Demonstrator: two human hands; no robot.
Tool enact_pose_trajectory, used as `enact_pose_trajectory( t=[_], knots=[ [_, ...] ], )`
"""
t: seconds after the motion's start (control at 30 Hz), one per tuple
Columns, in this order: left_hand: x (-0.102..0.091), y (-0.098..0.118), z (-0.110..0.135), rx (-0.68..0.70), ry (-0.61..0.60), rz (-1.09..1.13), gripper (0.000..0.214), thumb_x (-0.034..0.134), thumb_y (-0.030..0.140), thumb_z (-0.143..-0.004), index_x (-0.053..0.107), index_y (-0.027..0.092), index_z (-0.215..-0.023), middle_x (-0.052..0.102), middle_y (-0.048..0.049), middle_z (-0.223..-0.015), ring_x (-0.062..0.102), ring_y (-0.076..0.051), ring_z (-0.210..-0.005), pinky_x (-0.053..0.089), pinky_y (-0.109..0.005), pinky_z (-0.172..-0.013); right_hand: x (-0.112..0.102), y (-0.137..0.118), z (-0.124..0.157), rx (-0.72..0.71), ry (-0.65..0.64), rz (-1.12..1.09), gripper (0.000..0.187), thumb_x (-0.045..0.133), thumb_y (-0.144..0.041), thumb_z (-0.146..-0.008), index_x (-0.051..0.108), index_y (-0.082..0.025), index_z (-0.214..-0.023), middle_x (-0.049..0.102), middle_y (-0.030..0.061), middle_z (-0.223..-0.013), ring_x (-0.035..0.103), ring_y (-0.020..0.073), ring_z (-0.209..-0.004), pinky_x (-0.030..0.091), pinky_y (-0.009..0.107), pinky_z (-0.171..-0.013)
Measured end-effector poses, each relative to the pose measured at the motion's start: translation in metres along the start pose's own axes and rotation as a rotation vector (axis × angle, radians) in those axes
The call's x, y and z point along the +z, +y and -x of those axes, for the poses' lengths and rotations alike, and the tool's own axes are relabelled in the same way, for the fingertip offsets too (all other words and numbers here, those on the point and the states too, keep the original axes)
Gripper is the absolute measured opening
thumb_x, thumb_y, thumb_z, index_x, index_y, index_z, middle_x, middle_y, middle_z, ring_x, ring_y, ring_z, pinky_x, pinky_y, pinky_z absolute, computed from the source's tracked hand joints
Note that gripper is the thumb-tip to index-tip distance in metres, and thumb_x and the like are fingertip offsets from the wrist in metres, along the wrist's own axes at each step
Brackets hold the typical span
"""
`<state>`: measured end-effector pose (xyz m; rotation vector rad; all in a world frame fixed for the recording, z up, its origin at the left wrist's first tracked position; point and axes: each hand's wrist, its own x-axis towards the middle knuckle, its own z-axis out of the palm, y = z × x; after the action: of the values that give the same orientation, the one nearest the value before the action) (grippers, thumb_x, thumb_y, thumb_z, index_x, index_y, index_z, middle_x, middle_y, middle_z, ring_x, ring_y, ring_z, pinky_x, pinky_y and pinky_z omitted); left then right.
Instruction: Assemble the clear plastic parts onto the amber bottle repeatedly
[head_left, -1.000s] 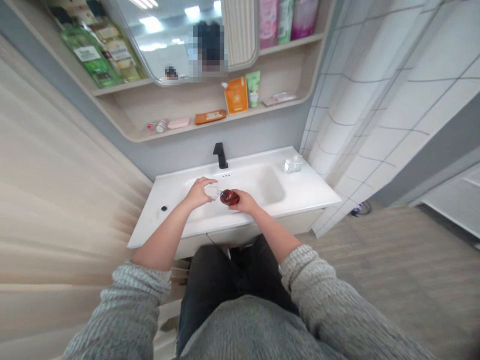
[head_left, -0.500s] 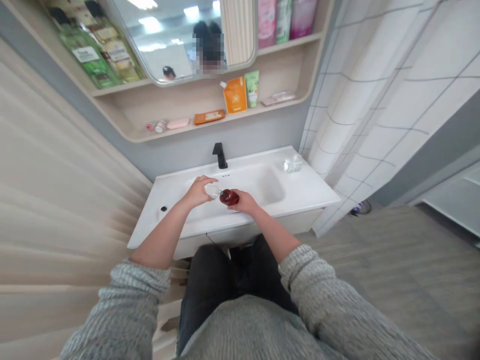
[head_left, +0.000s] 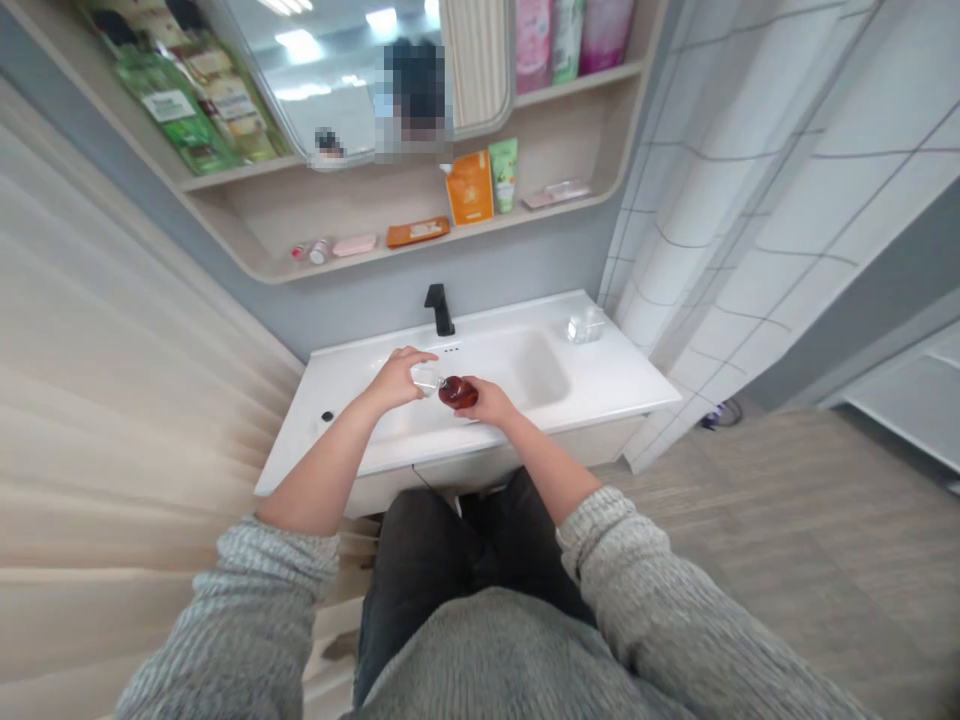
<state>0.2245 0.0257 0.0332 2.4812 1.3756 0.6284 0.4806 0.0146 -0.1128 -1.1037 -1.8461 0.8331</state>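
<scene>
Over the white sink (head_left: 480,362), my left hand (head_left: 396,381) is closed round a small clear bottle (head_left: 425,378). My right hand (head_left: 492,402) grips a reddish-brown bottle (head_left: 457,392), tilted with its neck toward the clear one. The two mouths meet or nearly meet; whether they touch is too small to tell. Behind my hands stands a black faucet (head_left: 439,310). A small dark round piece (head_left: 327,416) lies on the countertop to the left of my left hand.
Clear containers (head_left: 585,325) stand at the counter's back right corner. Above hangs a mirror cabinet whose shelf (head_left: 345,266) holds an orange pouch (head_left: 470,188), a green tube (head_left: 505,174) and an orange pack (head_left: 418,233). A pale curtain (head_left: 135,380) hangs at the left.
Both hands and both bottles keep almost the same place and pose. The clear bottle appears tipped very slightly differently; otherwise only the head view has shifted a little.
</scene>
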Motion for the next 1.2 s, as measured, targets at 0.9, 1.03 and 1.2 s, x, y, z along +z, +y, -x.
enact_pose_trajectory(
  t=[0.9, 1.03, 1.2],
  knots=[
    [-0.01, 0.018, -0.013, 0.108, -0.052, -0.106, 0.065, 0.076, 0.02, -0.068, 0.081, 0.026, -0.133, 0.072, -0.0102, -0.123, 0.064, -0.036, -0.119, 0.049, -0.055, -0.119, 0.0, 0.002, 0.001, -0.044, 0.023, 0.002, 0.081, 0.102, -0.041, -0.07, 0.072, -0.026, -0.144, 0.083, 0.0057, -0.126, 0.079, 0.0325, -0.113, 0.058, 0.043, -0.104],
    [-0.013, 0.022, -0.014, 0.112, -0.054, -0.119, 0.063, 0.077, 0.022, -0.07, 0.081, 0.025, -0.133, 0.071, -0.0107, -0.121, 0.063, -0.036, -0.117, 0.05, -0.053, -0.116, -0.001, 0.002, 0.001, -0.043, 0.023, -0.007, 0.082, 0.101, -0.04, -0.07, 0.071, -0.027, -0.145, 0.083, 0.0059, -0.127, 0.079, 0.0323, -0.114, 0.059, 0.042, -0.104],
    [-0.014, 0.025, -0.016, 0.132, -0.074, -0.147, 0.06, 0.075, 0.024, -0.072, 0.081, 0.025, -0.132, 0.072, -0.0105, -0.121, 0.064, -0.035, -0.119, 0.049, -0.054, -0.117, -0.001, 0.0, 0.002, -0.054, 0.024, -0.014, 0.081, 0.101, -0.041, -0.071, 0.071, -0.027, -0.144, 0.082, 0.0055, -0.129, 0.078, 0.0329, -0.117, 0.058, 0.043, -0.106]
  ],
)
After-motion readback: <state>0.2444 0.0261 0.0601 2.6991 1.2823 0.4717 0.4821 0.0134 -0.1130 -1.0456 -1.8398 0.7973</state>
